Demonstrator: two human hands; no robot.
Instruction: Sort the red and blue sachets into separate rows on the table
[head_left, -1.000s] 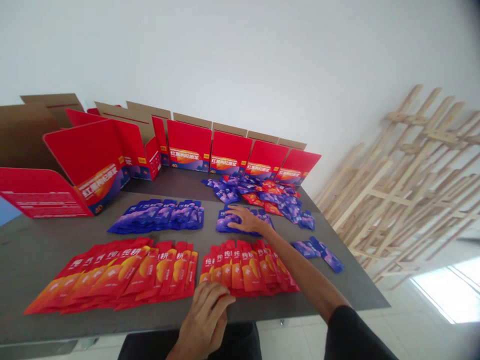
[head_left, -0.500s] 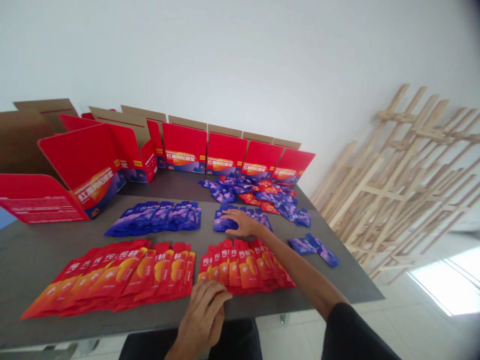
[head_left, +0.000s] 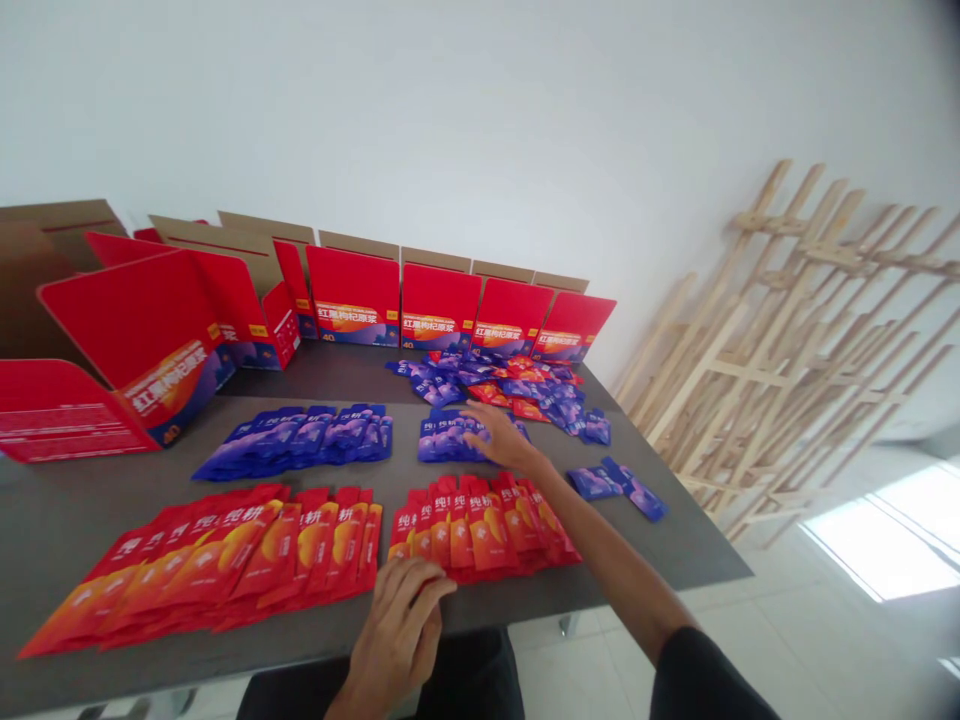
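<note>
On the flat, dark-grey tabletop (head_left: 675, 545), the right hand (head_left: 495, 437) spreads open over shiny blue-purple pouches (head_left: 442, 445) at one o'clock. The left hand (head_left: 397, 620) curls loosely beside red-orange pouches (head_left: 487, 535), its grip unclear. White wall (head_left: 525, 130), twelve; pale wooden frames (head_left: 750, 370), two.

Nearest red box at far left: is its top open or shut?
Open: the red box shows its brown inside above the front edge. Its bottom is hidden, so I cannot tell whether it holds anything.

A grey table (head_left: 675, 550) carries red pouches (head_left: 210, 555), blue pouches (head_left: 292, 440) and open boxes (head_left: 355, 290).
</note>
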